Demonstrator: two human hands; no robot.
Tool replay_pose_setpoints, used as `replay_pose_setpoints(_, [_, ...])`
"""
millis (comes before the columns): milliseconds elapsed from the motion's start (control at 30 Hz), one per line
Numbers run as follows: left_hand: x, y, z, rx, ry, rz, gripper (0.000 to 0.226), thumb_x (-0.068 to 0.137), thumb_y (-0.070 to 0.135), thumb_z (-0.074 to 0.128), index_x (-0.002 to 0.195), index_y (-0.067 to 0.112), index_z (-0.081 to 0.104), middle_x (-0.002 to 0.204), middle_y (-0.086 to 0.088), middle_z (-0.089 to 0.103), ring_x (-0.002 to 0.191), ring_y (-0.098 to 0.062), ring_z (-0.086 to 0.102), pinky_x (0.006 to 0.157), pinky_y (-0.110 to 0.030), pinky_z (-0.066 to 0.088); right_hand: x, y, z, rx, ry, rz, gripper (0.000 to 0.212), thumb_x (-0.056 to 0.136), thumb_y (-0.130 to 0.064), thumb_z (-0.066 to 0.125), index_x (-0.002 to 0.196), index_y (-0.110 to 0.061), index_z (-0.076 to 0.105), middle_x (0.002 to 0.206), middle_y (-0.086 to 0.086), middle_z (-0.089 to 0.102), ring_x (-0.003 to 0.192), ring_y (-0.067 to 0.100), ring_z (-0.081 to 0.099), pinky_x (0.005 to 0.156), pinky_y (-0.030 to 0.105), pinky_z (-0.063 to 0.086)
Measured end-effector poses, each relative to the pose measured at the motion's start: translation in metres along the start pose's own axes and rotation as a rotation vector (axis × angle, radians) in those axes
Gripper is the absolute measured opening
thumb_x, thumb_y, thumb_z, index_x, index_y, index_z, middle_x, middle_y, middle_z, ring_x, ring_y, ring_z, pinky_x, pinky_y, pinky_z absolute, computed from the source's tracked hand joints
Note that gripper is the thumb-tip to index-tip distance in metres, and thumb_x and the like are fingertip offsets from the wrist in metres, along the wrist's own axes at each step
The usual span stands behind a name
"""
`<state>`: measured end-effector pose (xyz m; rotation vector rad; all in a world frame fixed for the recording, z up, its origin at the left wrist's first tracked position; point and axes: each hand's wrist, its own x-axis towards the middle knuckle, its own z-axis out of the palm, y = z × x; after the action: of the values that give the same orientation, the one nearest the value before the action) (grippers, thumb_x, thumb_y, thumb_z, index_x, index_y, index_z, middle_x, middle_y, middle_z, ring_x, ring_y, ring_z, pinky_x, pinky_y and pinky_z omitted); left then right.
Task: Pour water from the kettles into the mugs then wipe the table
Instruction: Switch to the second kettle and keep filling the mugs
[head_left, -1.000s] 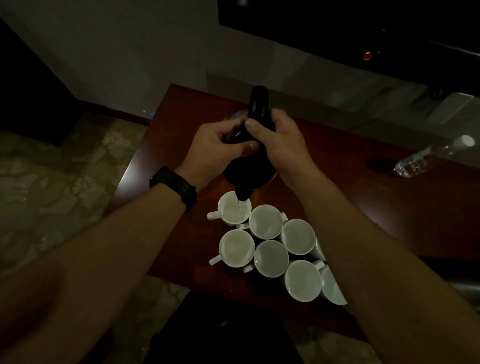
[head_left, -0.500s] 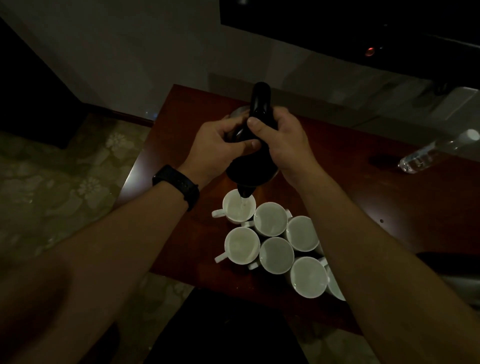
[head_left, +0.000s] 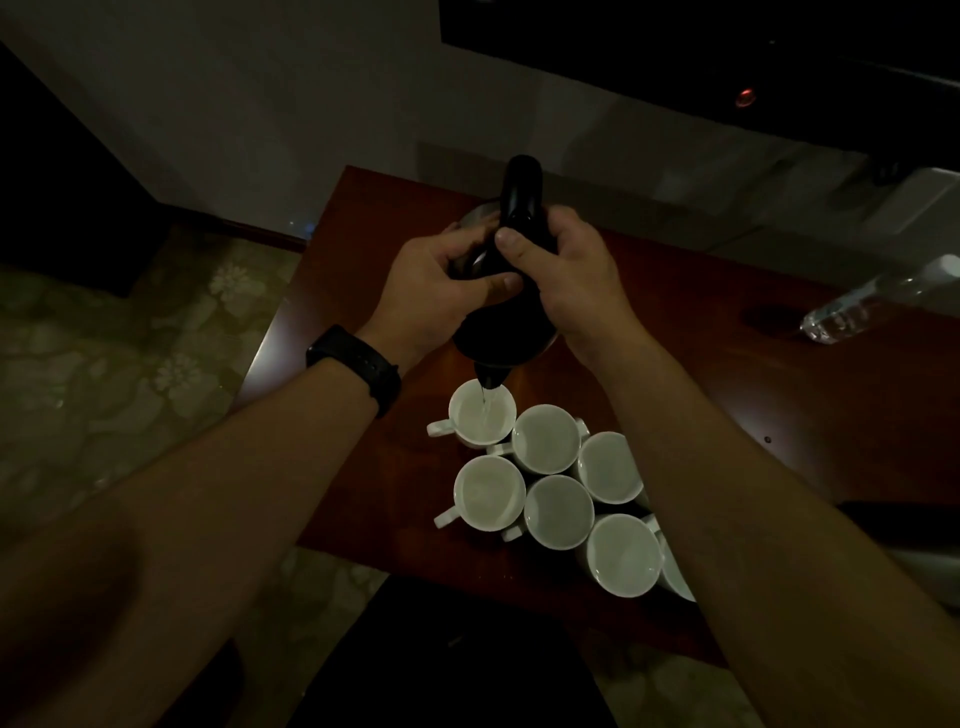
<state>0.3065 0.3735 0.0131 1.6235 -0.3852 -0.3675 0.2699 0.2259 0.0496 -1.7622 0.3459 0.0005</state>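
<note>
A dark kettle (head_left: 506, 322) is tilted spout-down over the far-left white mug (head_left: 482, 413), and a thin stream of water runs into it. My left hand (head_left: 434, 291) grips the kettle's left side. Around the black handle (head_left: 521, 195) my right hand (head_left: 574, 275) is curled, thumb on top. Several more white mugs (head_left: 558, 512) stand packed together on the reddish wooden table (head_left: 753, 415), just below the kettle. My right forearm hides part of the rightmost mugs.
A clear plastic bottle (head_left: 872, 301) lies at the table's far right. A wall and a dark screen with a red light (head_left: 744, 97) rise behind the table. The table's left edge (head_left: 270, 343) drops to patterned floor. A dark object (head_left: 904, 522) sits at the right edge.
The view has shifted slightly; the kettle stays tilted over the same mug with water still running, and both hands keep their hold.
</note>
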Motion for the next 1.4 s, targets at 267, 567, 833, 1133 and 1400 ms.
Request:
replay_pose_setpoints(267, [0.0019, -0.003, -0.0007, 0.004, 0.01, -0.004, 0.053, 0.088, -0.001, 0.074, 0.139, 0.003, 0.059, 0.132, -0.014, 0.065, 0.129, -0.027, 0.061, 0.111, -0.051, 0.048, 0.0019, -0.0006, 0.0001, -0.011, 0.001, 0.015, 0.017, 0.098, -0.024, 0.066, 0.114, -0.023, 0.059, 0.128, 0.007, 0.062, 0.113, 0.019, 0.065, 0.1, 0.046, 0.055])
replay_pose_setpoints(567, [0.0023, -0.0056, -0.0017, 0.028, 0.016, -0.025, 0.054, 0.087, 0.003, 0.075, 0.139, 0.002, 0.06, 0.136, -0.022, 0.059, 0.13, -0.033, 0.059, 0.111, -0.055, 0.048, -0.0003, -0.0013, 0.0013, -0.011, 0.007, 0.019, 0.017, 0.098, -0.025, 0.066, 0.114, -0.024, 0.059, 0.128, 0.007, 0.061, 0.113, 0.018, 0.064, 0.1, 0.045, 0.055])
replay_pose_setpoints(833, [0.003, -0.0055, -0.0019, 0.039, 0.02, -0.018, 0.058, 0.084, 0.01, 0.076, 0.139, 0.003, 0.06, 0.137, -0.021, 0.06, 0.132, -0.032, 0.058, 0.112, -0.055, 0.047, 0.0005, -0.0009, 0.0017, -0.01, 0.01, 0.016, 0.018, 0.098, -0.024, 0.066, 0.115, -0.023, 0.059, 0.128, 0.007, 0.062, 0.113, 0.018, 0.065, 0.1, 0.045, 0.056])
replay_pose_setpoints(1133, [0.0034, -0.0032, -0.0013, 0.042, 0.015, -0.023, 0.056, 0.086, 0.005, 0.076, 0.139, 0.002, 0.059, 0.135, -0.021, 0.06, 0.131, -0.032, 0.058, 0.112, -0.054, 0.047, 0.0017, -0.0007, 0.0013, -0.002, 0.016, 0.018, 0.021, 0.098, -0.024, 0.066, 0.117, -0.019, 0.061, 0.126, 0.008, 0.063, 0.112, 0.019, 0.066, 0.098, 0.046, 0.057])
replay_pose_setpoints(1400, [0.0048, -0.0022, -0.0007, 0.057, 0.015, -0.024, 0.054, 0.087, 0.002, 0.076, 0.139, 0.001, 0.06, 0.135, -0.023, 0.06, 0.131, -0.033, 0.057, 0.113, -0.055, 0.046, 0.0018, -0.0029, 0.0, 0.004, 0.014, 0.01, 0.016, 0.099, -0.023, 0.065, 0.114, -0.023, 0.06, 0.128, 0.008, 0.061, 0.112, 0.018, 0.065, 0.096, 0.04, 0.058])
